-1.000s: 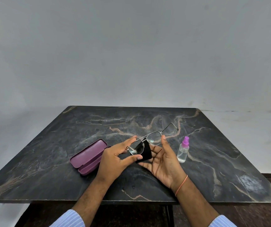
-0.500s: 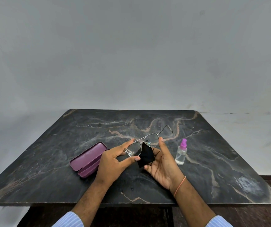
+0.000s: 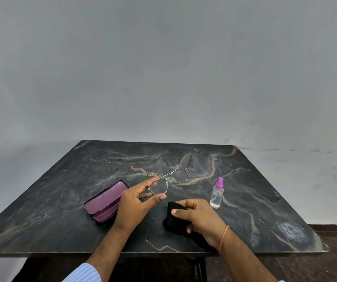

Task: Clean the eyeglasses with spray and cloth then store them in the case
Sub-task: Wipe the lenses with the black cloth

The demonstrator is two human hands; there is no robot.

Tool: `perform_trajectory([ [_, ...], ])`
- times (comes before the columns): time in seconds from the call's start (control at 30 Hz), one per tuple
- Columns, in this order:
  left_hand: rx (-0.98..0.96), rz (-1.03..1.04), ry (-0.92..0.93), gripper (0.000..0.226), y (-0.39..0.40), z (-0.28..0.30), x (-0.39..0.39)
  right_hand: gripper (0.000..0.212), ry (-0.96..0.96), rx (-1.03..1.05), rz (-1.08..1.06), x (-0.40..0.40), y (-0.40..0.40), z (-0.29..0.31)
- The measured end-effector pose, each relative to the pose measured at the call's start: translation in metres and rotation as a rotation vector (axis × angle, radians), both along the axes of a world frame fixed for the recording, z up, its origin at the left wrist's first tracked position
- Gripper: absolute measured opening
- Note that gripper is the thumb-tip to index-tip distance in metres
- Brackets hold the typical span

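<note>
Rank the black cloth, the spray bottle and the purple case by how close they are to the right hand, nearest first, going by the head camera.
1. Black cloth: gripped by the right hand itself, low over the table.
2. Spray bottle: standing upright just beyond the hand, to its right.
3. Purple case: farthest, lying open on the far side of the left hand, which holds the eyeglasses.

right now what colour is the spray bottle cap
Pink-purple, on the clear spray bottle; the head view shows it best.

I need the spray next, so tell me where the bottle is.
In the head view, the spray bottle stands upright on the table, right of centre, just beyond the right hand that holds the black cloth.
</note>
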State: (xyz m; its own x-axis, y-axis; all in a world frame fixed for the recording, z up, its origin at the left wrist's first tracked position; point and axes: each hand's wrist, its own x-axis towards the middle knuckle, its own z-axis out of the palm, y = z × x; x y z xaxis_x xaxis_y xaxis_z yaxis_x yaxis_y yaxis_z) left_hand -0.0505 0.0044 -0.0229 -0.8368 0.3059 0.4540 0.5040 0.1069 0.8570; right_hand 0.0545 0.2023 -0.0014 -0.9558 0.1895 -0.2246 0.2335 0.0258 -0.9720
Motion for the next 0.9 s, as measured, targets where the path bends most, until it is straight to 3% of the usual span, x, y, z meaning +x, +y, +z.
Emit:
perform_trajectory([
  [0.1, -0.026, -0.001, 0.055, 0.067, 0.002, 0.001, 0.003, 0.021, -0.051, 0.392, -0.005, 0.007, 0.006, 0.004],
  [0.2, -0.003, -0.013, 0.070, 0.066, 0.001, 0.002, 0.005, 0.053, -0.046, 0.805, 0.014, 0.015, 0.013, 0.010],
  [0.3, 0.016, -0.024, 0.093, 0.065, -0.001, 0.003, 0.007, 0.058, 0.046, 1.042, -0.097, 0.022, 0.015, 0.015],
  [0.5, 0.034, -0.046, 0.131, 0.060, -0.001, 0.006, 0.009, 0.069, 0.325, 0.979, -0.337, 0.025, 0.017, 0.030],
  [0.63, 0.045, -0.050, 0.135, 0.058, 0.000, 0.006, 0.010, 0.077, 0.415, 0.927, -0.322, 0.022, 0.018, 0.038],
  [0.9, 0.047, -0.055, 0.160, 0.058, 0.000, 0.003, 0.008, 0.067, 0.506, 1.063, -0.262, 0.021, 0.007, 0.036],
])
